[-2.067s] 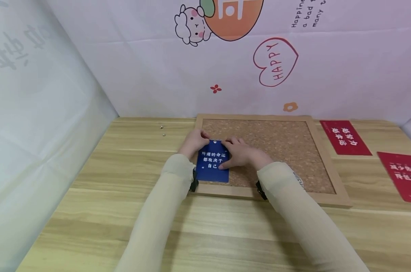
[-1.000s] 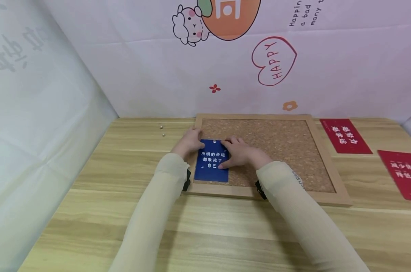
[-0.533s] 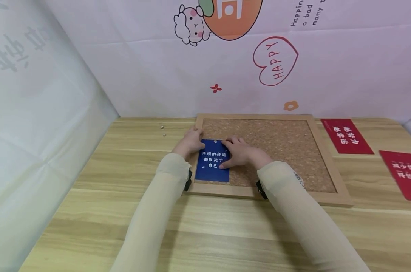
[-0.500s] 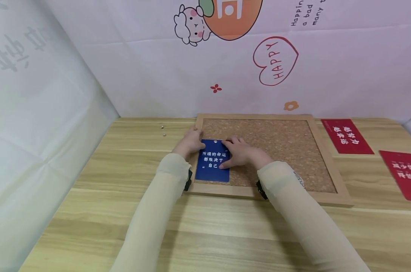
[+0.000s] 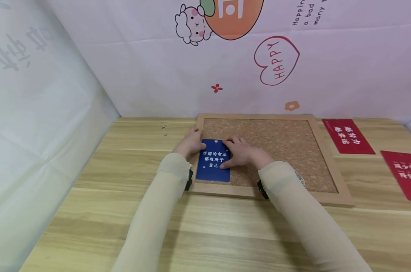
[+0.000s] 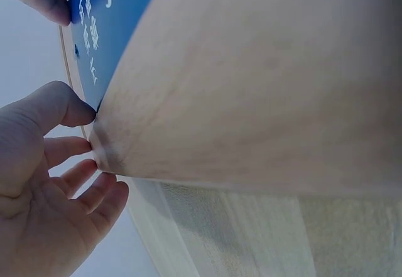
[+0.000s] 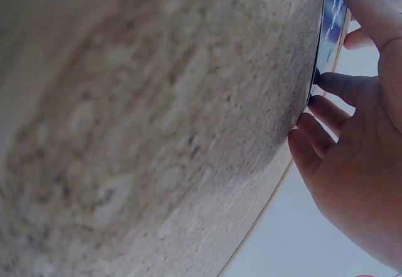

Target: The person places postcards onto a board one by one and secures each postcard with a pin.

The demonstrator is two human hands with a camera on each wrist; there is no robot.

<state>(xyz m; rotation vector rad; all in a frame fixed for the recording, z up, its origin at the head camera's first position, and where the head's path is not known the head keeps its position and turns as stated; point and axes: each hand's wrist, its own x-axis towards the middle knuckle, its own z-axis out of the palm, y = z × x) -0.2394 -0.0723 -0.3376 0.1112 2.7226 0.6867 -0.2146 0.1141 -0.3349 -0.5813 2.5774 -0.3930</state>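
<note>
A blue card (image 5: 213,172) with white lettering lies on the left part of a wood-framed cork board (image 5: 273,147). At its top edge sits a small shiny pin (image 5: 216,141). My left hand (image 5: 190,144) reaches over the frame's left side. In the left wrist view that thumb touches the card's corner while the fingertips rest along the frame's outer edge. My right hand (image 5: 243,153) spreads round the card's upper right corner, thumb on its face. The right wrist view has its index fingertip at the card's corner and the other fingertips on the cork.
Two red cards with white lettering lie on the wooden table (image 5: 90,204) right of the board, one farther back (image 5: 348,136) and one nearer (image 5: 404,175). Two small shiny bits (image 5: 164,130) lie left of the board. A printed white cloth (image 5: 151,75) hangs behind.
Since the earliest frame my left hand has slid left, from the card's top left corner to the frame's side. The right hand keeps its place, and the card looks almost unmoved.
</note>
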